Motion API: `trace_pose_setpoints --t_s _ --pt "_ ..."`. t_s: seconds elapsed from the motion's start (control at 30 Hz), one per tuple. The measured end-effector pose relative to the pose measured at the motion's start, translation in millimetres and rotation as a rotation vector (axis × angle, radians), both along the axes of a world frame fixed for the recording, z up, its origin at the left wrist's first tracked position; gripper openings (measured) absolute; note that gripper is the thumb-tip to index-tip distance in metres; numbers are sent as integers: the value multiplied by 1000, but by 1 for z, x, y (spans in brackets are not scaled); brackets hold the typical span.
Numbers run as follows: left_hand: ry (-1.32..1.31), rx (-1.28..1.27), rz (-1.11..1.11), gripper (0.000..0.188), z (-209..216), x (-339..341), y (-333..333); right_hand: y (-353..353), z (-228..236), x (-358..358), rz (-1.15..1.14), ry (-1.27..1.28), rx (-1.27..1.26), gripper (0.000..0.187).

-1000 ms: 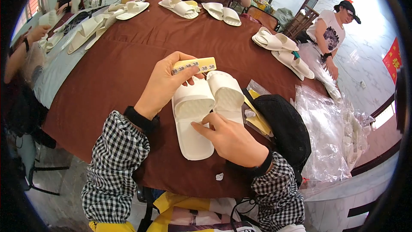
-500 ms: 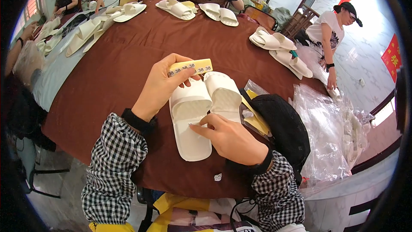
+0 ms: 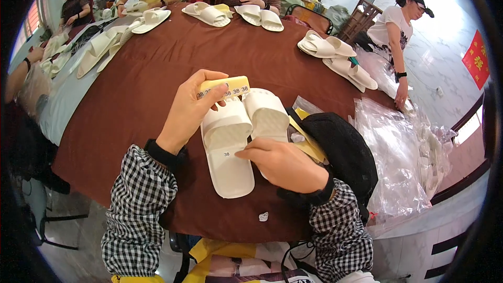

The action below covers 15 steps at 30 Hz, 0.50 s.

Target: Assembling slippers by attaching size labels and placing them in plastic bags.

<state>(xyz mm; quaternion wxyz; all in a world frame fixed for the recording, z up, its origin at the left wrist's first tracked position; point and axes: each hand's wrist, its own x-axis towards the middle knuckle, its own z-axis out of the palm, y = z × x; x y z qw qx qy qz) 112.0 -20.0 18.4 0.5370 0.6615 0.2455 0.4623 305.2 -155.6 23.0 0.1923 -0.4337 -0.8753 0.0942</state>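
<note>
My left hand point(image 3: 184, 106) pinches a folded yellow sticker strip point(image 3: 238, 86) with printed size labels, above the toe end of a pair of cream slippers. The left slipper point(image 3: 230, 178) lies sole down, heel toward me, with a small white size sticker point(image 3: 227, 154) on its footbed. Just right of that sticker is my right hand point(image 3: 285, 163), its fingers closed together and nothing visible in them. It partly covers the right slipper point(image 3: 266, 118), which lies alongside the left one.
A black mesh bag point(image 3: 340, 149) and yellow sheets point(image 3: 313, 150) lie right of the slippers, then clear plastic bags point(image 3: 390, 162). A scrap of sticker point(image 3: 263, 216) is near the front edge. More slippers point(image 3: 207, 13) line the brown-covered table's point(image 3: 131, 126) far side, where people work.
My right fingertips have drawn back to the right from the sticker, which now shows fully on the left slipper. The left hand still holds the strip. The whole view has shifted slightly.
</note>
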Motion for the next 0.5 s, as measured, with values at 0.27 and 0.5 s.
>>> trace_pose_setpoints --t_s 0.27,0.5 --pt "9 24 17 25 -5 0 2 -1 10 37 -389 90 95 18" --pt "312 441 94 36 -10 3 -6 4 2 50 -616 115 -30 22"
